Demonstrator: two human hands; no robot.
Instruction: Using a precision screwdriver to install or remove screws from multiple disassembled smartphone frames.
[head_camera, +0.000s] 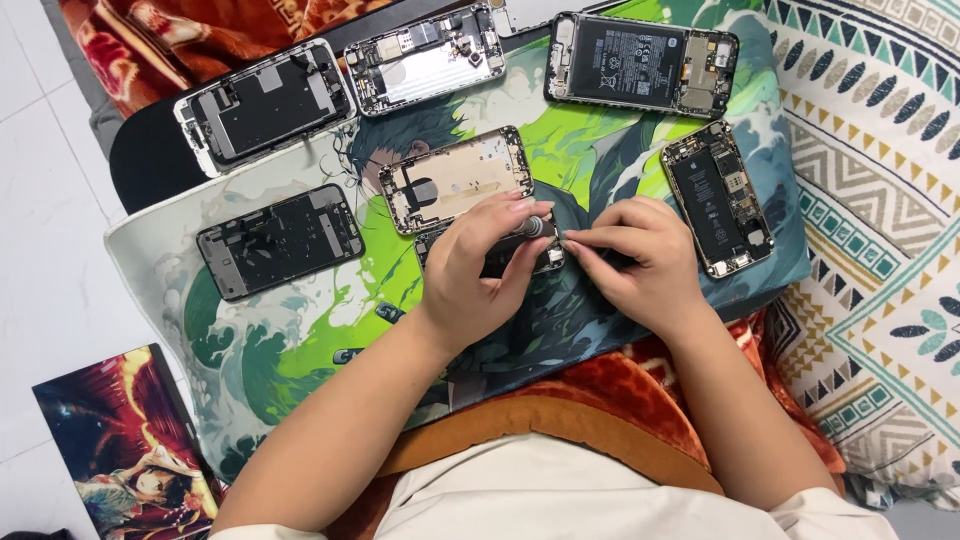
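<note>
My left hand (478, 268) grips a small grey screwdriver (533, 227) by its handle, the tip pointing down into an opened phone body (548, 258) that lies mostly hidden under both hands. My right hand (640, 262) rests on the right part of that phone, fingers pinched together at its edge close to the screwdriver. Just above my left hand lies a gold-coloured phone frame (457, 180) with its inside showing. Everything sits on a green and blue illustrated mat (300, 330) over my lap.
Several other opened phones lie around: a dark one (280, 240) at left, two (265, 105) (425, 58) at the top left, a large one with a black battery (640, 62) at top, and one (717, 197) right of my hand. A picture box (125, 445) lies on the white floor.
</note>
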